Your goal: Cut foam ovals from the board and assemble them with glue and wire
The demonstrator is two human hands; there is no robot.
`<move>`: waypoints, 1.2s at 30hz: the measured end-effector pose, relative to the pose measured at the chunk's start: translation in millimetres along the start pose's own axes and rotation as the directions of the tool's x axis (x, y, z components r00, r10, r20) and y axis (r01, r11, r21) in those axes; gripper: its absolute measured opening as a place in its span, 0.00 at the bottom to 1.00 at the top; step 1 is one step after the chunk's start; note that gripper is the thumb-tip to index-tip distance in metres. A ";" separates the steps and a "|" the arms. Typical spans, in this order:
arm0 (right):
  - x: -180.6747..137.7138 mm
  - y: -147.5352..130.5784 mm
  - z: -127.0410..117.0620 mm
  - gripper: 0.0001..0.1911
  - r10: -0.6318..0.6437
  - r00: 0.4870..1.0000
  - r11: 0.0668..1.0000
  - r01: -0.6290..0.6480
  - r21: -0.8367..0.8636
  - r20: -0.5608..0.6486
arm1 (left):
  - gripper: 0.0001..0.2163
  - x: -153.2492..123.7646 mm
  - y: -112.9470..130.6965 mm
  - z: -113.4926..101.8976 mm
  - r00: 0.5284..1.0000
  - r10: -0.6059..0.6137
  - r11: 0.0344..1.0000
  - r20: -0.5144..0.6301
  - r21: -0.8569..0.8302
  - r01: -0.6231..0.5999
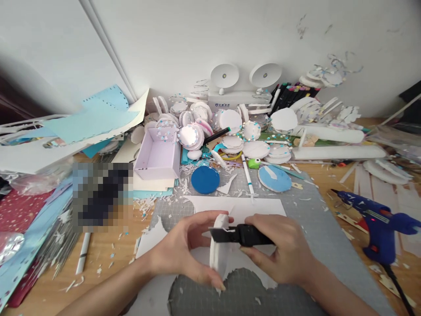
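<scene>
My left hand (184, 250) is curled round a white foam disc (219, 250), held on edge above a grey cutting mat (315, 245). My right hand (283, 252) grips a black utility knife (241, 235), its blade laid against the disc's upper edge. Under both hands lies a white foam sheet (253, 208) with a rounded piece cut out of its near side.
A blue glue gun (378, 228) lies at the right. Beyond the mat are a dark blue disc (205, 179), a light blue disc (274, 177), a lilac box (158, 153), several white foam discs, markers and scraps. Paper stacks fill the left side.
</scene>
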State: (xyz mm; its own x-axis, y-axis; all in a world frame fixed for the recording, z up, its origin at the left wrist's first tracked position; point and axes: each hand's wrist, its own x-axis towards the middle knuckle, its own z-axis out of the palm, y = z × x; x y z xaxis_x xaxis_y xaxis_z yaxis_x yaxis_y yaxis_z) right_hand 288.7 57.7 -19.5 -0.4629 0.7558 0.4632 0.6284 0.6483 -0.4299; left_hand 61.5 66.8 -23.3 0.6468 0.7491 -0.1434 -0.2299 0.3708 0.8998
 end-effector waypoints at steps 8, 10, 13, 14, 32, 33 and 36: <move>0.0 -3.7 0.5 0.16 -0.012 0.999 0.997 0.009 0.071 0.046 | 0.42 -1.1 1.9 -0.8 1.000 0.005 0.999 -0.019 0.043 -0.004; -0.6 -1.0 0.2 0.17 0.003 0.999 0.999 -0.006 0.053 0.052 | 0.41 -0.5 3.3 -1.1 0.999 0.016 0.998 -0.032 0.061 -0.014; -1.2 0.6 0.2 0.17 0.014 0.999 0.999 -0.016 0.035 0.053 | 0.40 0.1 4.4 -0.9 0.998 0.042 0.997 -0.040 0.070 -0.039; -1.2 -0.2 0.4 0.17 0.007 0.999 0.999 -0.008 0.039 0.045 | 0.41 0.1 4.2 -0.6 0.998 0.041 0.997 -0.040 0.074 -0.038; 1.1 -4.1 1.2 0.17 -0.020 1.000 0.999 0.020 0.031 0.009 | 0.41 -1.5 2.0 0.5 0.995 0.093 0.990 -0.016 0.109 -0.091; 1.1 -4.3 1.2 0.18 -0.015 1.000 1.000 0.015 0.017 0.000 | 0.41 -1.4 2.6 0.6 0.995 0.096 0.987 -0.015 0.133 -0.093; 0.8 -3.6 1.2 0.19 -0.013 1.000 1.000 0.013 0.004 -0.012 | 0.41 -1.1 4.1 1.1 0.996 0.092 0.978 -0.004 0.187 -0.089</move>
State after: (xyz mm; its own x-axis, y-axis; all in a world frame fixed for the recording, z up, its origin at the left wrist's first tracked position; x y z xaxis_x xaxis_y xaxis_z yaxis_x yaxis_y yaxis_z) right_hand 285.3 56.1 -18.5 -0.4633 0.7461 0.4782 0.6197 0.6585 -0.4270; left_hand 60.6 66.9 -19.0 0.6199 0.7822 -0.0619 -0.1471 0.1933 0.9700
